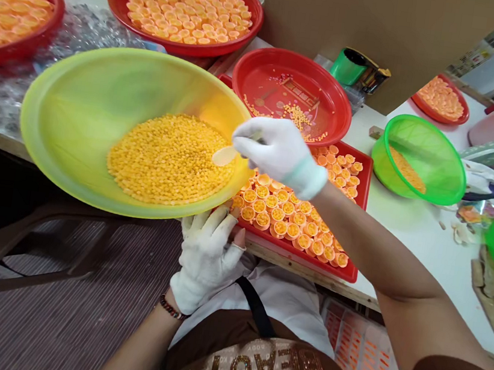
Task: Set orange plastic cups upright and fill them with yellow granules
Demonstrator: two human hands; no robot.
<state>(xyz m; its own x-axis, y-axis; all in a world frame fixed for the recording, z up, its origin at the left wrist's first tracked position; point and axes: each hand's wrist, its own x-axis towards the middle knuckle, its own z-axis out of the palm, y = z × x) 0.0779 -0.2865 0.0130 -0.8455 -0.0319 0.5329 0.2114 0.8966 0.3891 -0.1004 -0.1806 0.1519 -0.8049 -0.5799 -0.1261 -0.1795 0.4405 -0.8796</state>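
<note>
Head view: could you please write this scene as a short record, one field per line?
Right hand: white glove, holds small pale spoon at the yellow pieces
Left hand: white glove, at near rim of large bowl; contact unclear
Large bowl: yellow-green, holds yellow pieces
Rectangular tray: red, holds orange cups, many containing yellow pieces

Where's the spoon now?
Head view, just left of centre: the right hand holds the spoon over the yellow pellets, inside the right side of the large yellow-green bowl.
</note>
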